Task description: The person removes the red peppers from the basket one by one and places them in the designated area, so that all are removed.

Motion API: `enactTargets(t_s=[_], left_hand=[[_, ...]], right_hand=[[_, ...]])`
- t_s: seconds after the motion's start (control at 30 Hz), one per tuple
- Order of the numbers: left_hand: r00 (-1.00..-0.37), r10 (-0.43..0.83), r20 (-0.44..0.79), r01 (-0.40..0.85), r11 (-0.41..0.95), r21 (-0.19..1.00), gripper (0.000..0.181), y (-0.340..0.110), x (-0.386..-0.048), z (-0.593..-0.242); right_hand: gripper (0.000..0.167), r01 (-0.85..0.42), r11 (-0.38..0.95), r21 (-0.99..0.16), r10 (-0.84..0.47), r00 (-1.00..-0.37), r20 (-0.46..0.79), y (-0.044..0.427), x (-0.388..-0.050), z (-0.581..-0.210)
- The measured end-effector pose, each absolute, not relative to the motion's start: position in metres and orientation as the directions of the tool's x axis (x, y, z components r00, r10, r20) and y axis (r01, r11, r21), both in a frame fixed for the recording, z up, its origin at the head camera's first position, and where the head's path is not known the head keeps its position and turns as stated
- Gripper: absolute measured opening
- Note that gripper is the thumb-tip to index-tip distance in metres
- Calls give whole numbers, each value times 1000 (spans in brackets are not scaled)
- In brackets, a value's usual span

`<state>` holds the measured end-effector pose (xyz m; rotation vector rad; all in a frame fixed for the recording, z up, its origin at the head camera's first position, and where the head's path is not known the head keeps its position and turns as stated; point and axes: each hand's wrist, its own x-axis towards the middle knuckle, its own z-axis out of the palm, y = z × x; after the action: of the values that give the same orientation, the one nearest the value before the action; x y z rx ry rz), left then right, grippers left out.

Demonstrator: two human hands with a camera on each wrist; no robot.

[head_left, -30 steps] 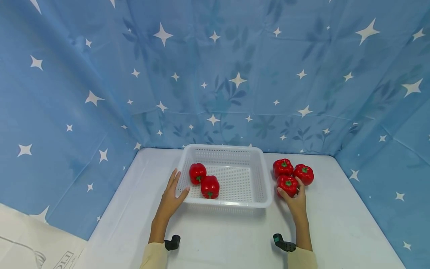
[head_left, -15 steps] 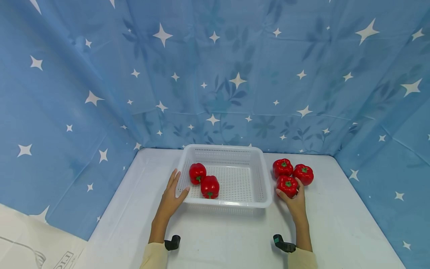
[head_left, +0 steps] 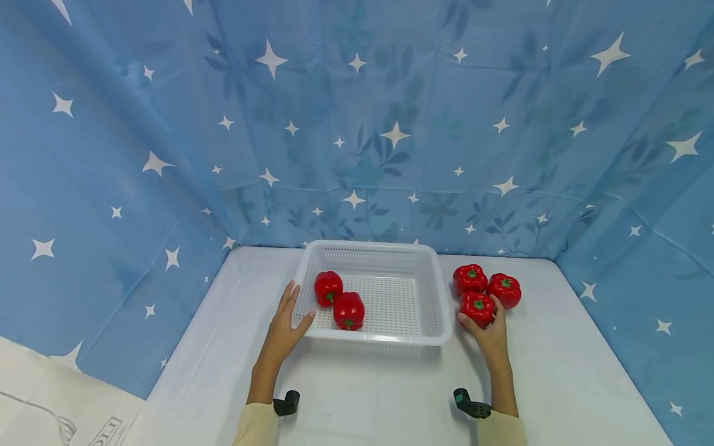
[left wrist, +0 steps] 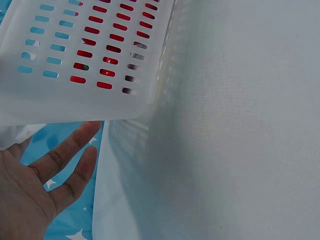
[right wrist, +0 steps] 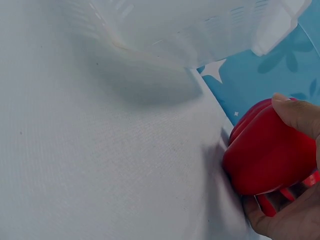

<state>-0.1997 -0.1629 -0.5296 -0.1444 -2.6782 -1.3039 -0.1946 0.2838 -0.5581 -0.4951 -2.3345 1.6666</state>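
A white plastic basket holds two red bell peppers, one behind the other. At its left front corner, my left hand lies with fingers spread along the side and thumb by the front rim; the left wrist view shows the fingers extended beside the basket wall. To the basket's right, my right hand grips the front pepper between thumb and fingers. In the right wrist view the hand curls round this pepper, which is low at the tabletop.
Two more red peppers, one at the back left and one at the back right, stand close behind the gripped one. The white table ends at a blue star-patterned curtain behind and at both sides.
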Motion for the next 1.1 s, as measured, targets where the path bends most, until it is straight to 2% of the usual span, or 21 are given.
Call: enactTargets(t_s=[1.1], left_hand=[[-984,18,175,149,617,773,77,-163,-201,-531]], right_hand=[[110,137,319,-938,396,-918,0,284,-192,-559]])
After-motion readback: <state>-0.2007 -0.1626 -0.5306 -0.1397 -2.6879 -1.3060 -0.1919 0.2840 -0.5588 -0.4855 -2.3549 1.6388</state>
